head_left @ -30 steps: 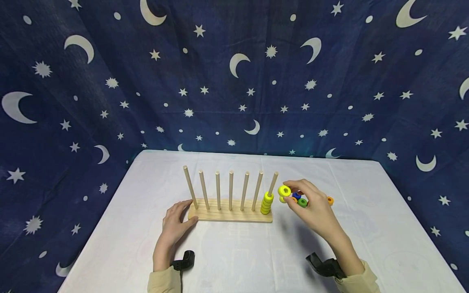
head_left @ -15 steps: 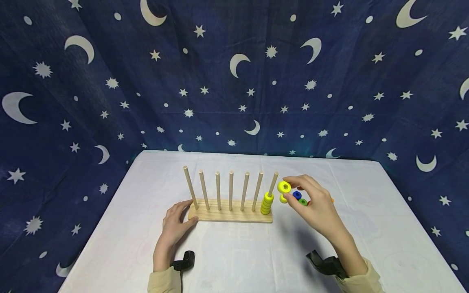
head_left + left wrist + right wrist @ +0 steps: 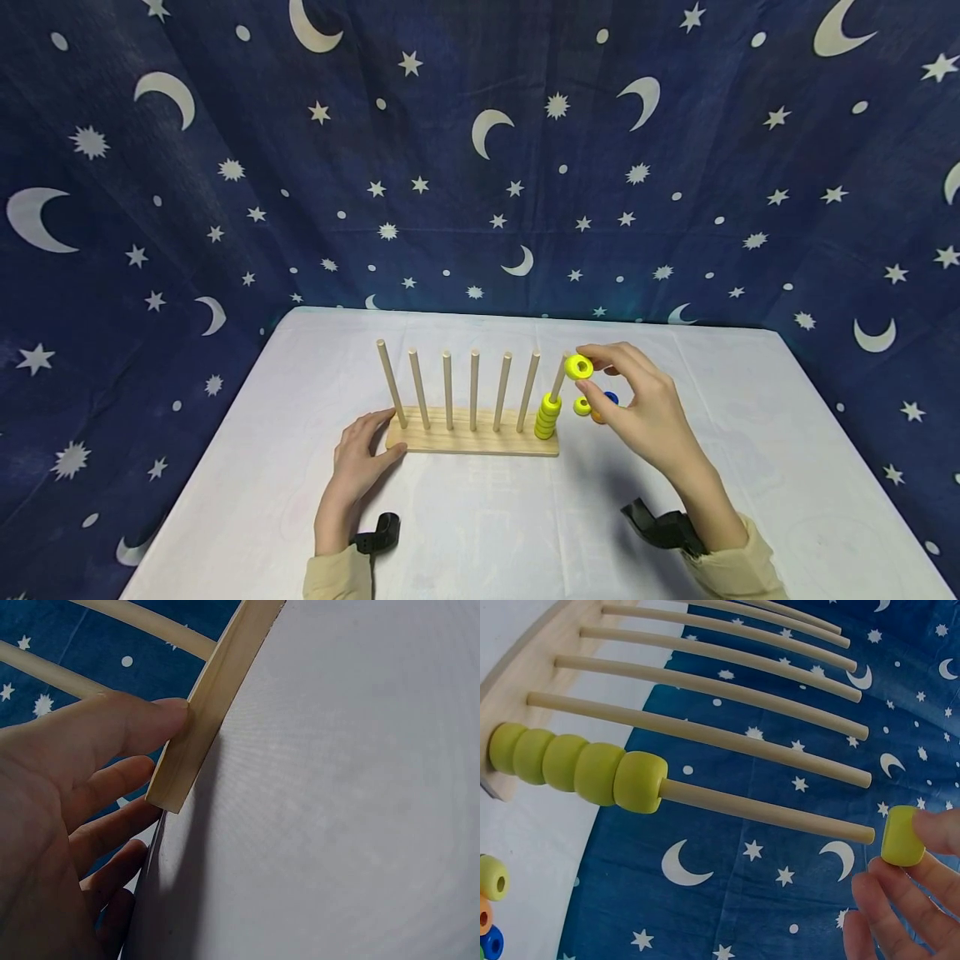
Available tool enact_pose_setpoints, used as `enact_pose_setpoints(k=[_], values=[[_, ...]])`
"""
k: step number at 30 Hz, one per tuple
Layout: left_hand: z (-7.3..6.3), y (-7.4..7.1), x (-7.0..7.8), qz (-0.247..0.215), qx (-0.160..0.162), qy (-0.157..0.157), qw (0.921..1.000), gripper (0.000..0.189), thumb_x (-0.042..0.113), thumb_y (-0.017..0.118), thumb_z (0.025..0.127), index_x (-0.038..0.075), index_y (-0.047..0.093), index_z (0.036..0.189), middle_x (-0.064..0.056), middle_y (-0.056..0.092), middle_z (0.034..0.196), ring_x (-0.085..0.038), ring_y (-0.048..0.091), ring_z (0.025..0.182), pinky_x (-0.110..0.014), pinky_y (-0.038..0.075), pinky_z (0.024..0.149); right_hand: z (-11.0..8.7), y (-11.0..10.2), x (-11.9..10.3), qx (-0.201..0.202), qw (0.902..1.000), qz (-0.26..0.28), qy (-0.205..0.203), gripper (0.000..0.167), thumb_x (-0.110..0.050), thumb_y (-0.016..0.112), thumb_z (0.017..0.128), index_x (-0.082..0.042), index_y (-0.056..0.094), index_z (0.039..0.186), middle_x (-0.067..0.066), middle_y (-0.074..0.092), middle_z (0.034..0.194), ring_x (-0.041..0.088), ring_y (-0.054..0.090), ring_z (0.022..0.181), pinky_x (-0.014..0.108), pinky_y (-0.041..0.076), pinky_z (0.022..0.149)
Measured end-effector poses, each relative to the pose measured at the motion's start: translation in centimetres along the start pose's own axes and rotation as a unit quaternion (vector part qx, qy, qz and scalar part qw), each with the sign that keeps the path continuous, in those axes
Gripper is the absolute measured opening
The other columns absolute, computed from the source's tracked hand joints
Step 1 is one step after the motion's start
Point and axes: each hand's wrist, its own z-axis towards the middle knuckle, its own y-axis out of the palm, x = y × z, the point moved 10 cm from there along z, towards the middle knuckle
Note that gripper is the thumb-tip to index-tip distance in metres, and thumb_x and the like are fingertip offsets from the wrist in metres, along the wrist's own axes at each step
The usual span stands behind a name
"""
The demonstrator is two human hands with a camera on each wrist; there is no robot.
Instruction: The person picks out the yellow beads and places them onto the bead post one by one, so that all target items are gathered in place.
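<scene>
A wooden rack with several upright pegs on a flat base (image 3: 480, 442) stands mid-table. At its left end my left hand (image 3: 358, 457) holds the base, thumb on the front edge and fingers behind. The rightmost peg (image 3: 772, 814) carries a stack of several yellow beads (image 3: 547, 417). My right hand (image 3: 643, 408) pinches another yellow bead (image 3: 903, 836) between thumb and fingers. In the right wrist view, this bead is just off the tip of that peg, with a small gap between them.
Loose beads lie on the white table right of the rack: a yellow bead (image 3: 582, 406), an orange bead (image 3: 484, 916) and a blue bead (image 3: 492, 942). My right hand partly covers that group. Dark blue cloth with moons and stars (image 3: 420, 142) hangs behind the table.
My right hand has risen and moved slightly left with its yellow bead, from beside the stack up to the rightmost peg's tip. My left hand has stayed on the base.
</scene>
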Motion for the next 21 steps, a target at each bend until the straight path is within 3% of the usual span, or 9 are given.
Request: enact_pose_setpoints(k=[13, 21], values=[[0.1, 0.1, -0.2, -0.003, 0.001, -0.003, 1.0, 0.064, 0.025, 0.072, 0.084, 0.015, 0.047, 0.141, -0.013, 0.041, 0.149, -0.035, 0.022, 0.143, -0.061, 0.012, 0.113, 1.0, 0.6, 0.3, 0.002, 0.9996, -0.006, 0.027, 0.039, -0.007, 0.075, 0.081, -0.012, 0.066, 0.118, -0.002, 0.067, 0.104, 0.009, 0.057, 0.094, 0.024, 0.048, 0.081], [0.1, 0.1, -0.1, -0.002, -0.001, -0.001, 1.0, 0.064, 0.025, 0.072, 0.084, 0.015, 0.047, 0.141, -0.013, 0.041, 0.149, -0.036, 0.021, 0.143, -0.061, 0.011, 0.113, 1.2, 0.8, 0.4, 0.003, 0.9994, -0.014, 0.031, 0.038, -0.01, 0.075, 0.081, -0.012, 0.065, 0.118, 0.0, 0.066, 0.103, 0.011, 0.058, 0.093, 0.023, 0.048, 0.08]])
